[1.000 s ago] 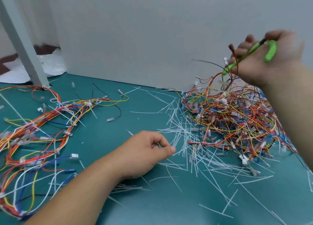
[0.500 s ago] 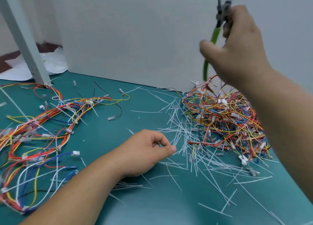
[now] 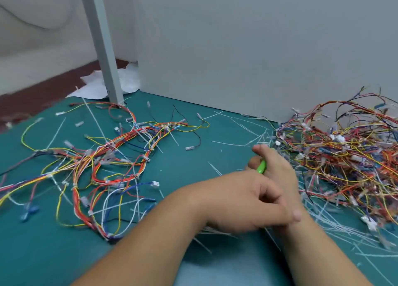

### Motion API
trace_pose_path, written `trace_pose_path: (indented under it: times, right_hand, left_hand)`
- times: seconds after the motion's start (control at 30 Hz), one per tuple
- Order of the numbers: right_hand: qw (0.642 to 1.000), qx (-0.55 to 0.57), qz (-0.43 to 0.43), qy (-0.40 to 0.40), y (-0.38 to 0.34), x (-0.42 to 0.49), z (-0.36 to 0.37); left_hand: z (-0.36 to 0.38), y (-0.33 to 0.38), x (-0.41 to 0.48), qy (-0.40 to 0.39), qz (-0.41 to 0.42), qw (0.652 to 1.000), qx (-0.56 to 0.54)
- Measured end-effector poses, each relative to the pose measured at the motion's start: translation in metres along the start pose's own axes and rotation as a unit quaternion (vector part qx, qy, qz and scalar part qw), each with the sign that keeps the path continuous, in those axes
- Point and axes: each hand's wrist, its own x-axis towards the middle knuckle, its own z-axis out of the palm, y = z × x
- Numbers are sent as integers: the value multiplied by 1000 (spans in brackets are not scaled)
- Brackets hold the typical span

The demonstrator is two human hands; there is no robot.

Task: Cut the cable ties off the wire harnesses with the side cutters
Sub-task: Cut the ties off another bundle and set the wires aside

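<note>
Right hand point(image 3: 280, 171): your fingers wrap the green cutters point(image 3: 261, 168).
Left hand point(image 3: 243, 199): curled on the mat point(image 3: 189, 162); can't tell if it holds anything.
Harness point(image 3: 120, 156): on your left, ties on.
Danger: your hands touch, and the blades are hidden, so they could nick skin.

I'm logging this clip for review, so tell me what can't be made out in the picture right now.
Head view only.
Side cutters: only a bit of green handle shows; the right hand covers the blades.
Left hand: its curled fingers hide whether it holds anything.
Wire pile: cut off by the right edge, blurred.
Wire harnesses on the left: run off the left edge; ties too blurred to count.
</note>
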Motion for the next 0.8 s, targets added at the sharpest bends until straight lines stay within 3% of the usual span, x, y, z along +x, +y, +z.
trace_pose_path:
  times: [0.03,0.13,0.2,0.23,0.37,0.43,0.53,0.7,0.8]
  right_hand:
    - [999,-19,33,-23,3,3,-2]
    - [997,-47,-27,-56,10,3,-6]
    - [998,19,2,-64,17,2,-4]
    - [998,-11,-5,-69,21,1,-1]
    - [992,-73,-40,-93,29,1,0]
    - [990,-87,-48,-103,31,1,-1]
    - [987,-94,-55,-122,35,3,-5]
    - [983,-121,-64,-124,36,6,-7]
    - [983,-116,-66,-127,38,8,-8]
  left_hand:
    - [-2,3,-4,44,-9,998,32]
    - [-14,9,-30,119,2,992,43]
    - [-34,7,-50,166,-1,985,47]
    - [-46,0,-55,214,-16,974,74]
    - [-109,-44,-59,427,-172,852,252]
    - [-128,-73,-54,407,-263,809,331]
    - [-135,-103,-41,341,-356,797,349]
    - [-140,-115,-22,324,-369,765,417]
    - [-153,-109,-17,363,-359,757,408]
